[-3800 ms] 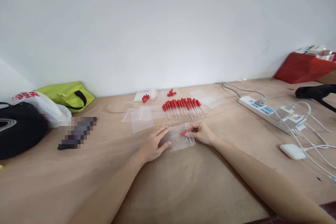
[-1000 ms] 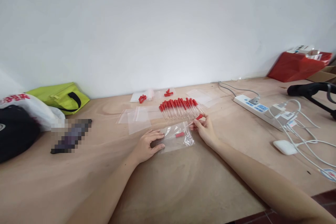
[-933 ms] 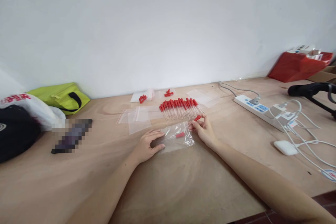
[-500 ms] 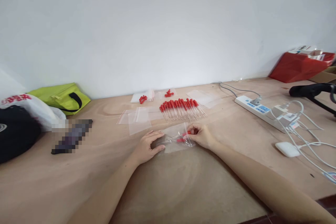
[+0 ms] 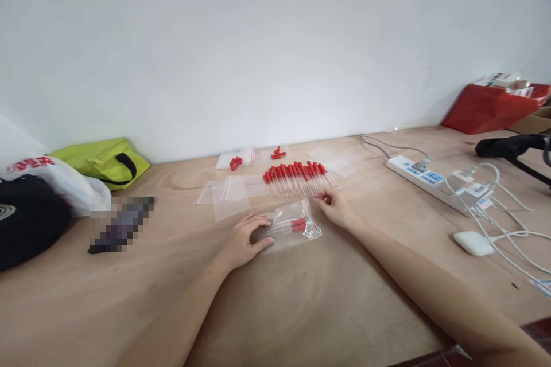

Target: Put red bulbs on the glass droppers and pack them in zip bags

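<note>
- The left hand (image 5: 243, 239) lies flat on the wooden table (image 5: 301, 309), fingers spread and loosely curved, its fingertips pressing the left end of a small clear zip bag (image 5: 289, 226); it grips nothing.
- The clear zip bag lies in the middle of the table, between the two hands, its right end puffed up; inside it are droppers with red bulbs (image 5: 298, 224), the bulbs toward the right.
- The right hand (image 5: 337, 206) rests just right of and slightly beyond the bag, at the near right edge of a row of red-bulbed droppers (image 5: 298, 176). Its fingers are curled narrow with the fingertips close together; whether they pinch a dropper, I cannot tell.
- The row of droppers lies just beyond the bag, red bulbs at the far end, clear stems pointing near.
- Empty clear bags (image 5: 224, 195) lie left of the row, and more (image 5: 333, 159) lie to its far right.
- Near the wall lie two small filled bags with red bulbs (image 5: 236, 161) (image 5: 278, 153).
- On the far left sit a lime green bag (image 5: 105, 159), a white plastic bag (image 5: 64, 180) and a black object (image 5: 26, 221).
- On the right are a white power strip (image 5: 424, 176) with cables, a small white device (image 5: 473, 242), and a red bag (image 5: 495, 108) by the wall.
</note>
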A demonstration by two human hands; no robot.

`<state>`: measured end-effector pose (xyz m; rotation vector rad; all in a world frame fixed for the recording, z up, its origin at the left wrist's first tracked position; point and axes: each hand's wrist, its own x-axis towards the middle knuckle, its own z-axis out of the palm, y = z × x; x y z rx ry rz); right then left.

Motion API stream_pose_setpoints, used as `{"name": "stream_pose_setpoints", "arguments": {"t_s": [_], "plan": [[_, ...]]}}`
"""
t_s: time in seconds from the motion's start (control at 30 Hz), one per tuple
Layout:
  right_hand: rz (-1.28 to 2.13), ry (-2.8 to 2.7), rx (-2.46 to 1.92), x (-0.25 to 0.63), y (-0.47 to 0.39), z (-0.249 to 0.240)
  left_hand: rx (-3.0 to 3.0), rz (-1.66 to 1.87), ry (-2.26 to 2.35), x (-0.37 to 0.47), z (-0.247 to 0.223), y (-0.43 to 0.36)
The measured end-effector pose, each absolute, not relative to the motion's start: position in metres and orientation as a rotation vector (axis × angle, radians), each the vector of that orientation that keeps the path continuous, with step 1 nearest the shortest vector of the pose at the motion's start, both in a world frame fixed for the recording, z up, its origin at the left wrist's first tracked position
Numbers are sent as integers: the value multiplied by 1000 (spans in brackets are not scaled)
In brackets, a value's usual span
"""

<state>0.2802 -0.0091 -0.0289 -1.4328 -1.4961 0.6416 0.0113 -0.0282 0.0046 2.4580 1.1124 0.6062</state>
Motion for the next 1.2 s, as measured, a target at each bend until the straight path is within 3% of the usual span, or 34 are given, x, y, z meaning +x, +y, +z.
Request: {"name": "stream_pose_setpoints", "arguments": {"t_s": [0.2, 0.5, 0.97, 1.2], "plan": [[254, -1605, -1788, 275, 40, -4, 2462, 578, 1115, 11, 3, -27], [191, -1662, -2216, 243, 67, 13, 2465, 605, 1092, 10, 2, -27], [101, -1732, -2209, 237, 69, 15, 2471, 588, 1100, 11, 1, -27], [192, -1639, -1872, 256, 49, 19, 2464, 591, 1112, 11, 1, -27]]}}
